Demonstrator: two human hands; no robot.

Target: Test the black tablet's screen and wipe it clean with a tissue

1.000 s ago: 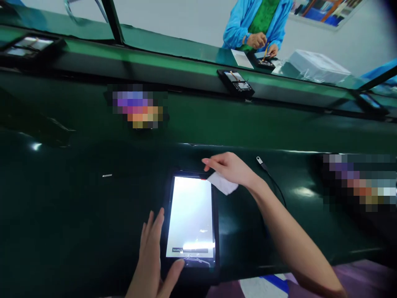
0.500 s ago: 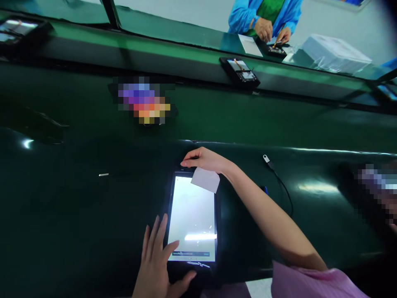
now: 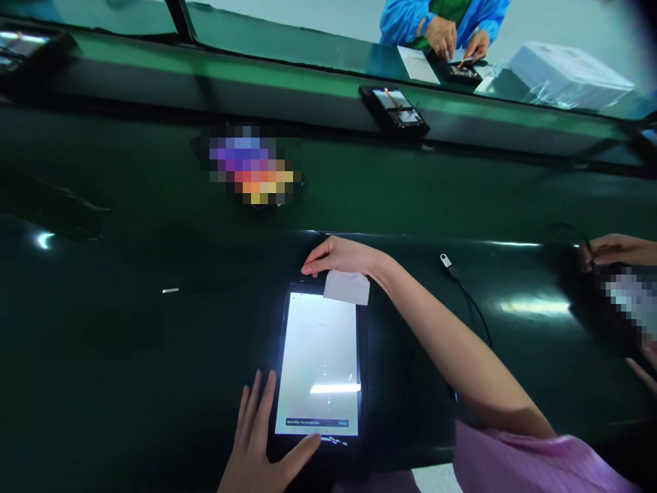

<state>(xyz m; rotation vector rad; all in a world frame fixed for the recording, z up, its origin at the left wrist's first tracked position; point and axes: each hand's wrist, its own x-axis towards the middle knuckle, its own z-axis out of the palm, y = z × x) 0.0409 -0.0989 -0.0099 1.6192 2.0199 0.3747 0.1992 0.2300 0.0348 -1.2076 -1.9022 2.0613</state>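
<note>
A tablet (image 3: 317, 356) with a lit, nearly white screen and a dark frame lies on the dark green bench. My left hand (image 3: 259, 431) is open at its lower left corner, fingers spread along the left side and thumb at the bottom edge. At the tablet's top edge, my right hand (image 3: 333, 255) is closed, thumb and fingertips pinched together. A white piece of paper or cloth (image 3: 347, 287) hangs from under that hand over the screen's upper right corner. Whether the fingertips also hold something small is hidden.
A cable with a silver USB stick (image 3: 445, 260) lies to the right. Blurred-out devices sit behind and far right, where another person's hand (image 3: 616, 248) works. An opened device (image 3: 395, 111) leans on the ledge. Across it, a co-worker in blue sleeves handles another device.
The left thumb has moved from lower down onto the tablet's bottom edge. The white piece has swung up and right with my right hand. Another person's hand has appeared at the right.
</note>
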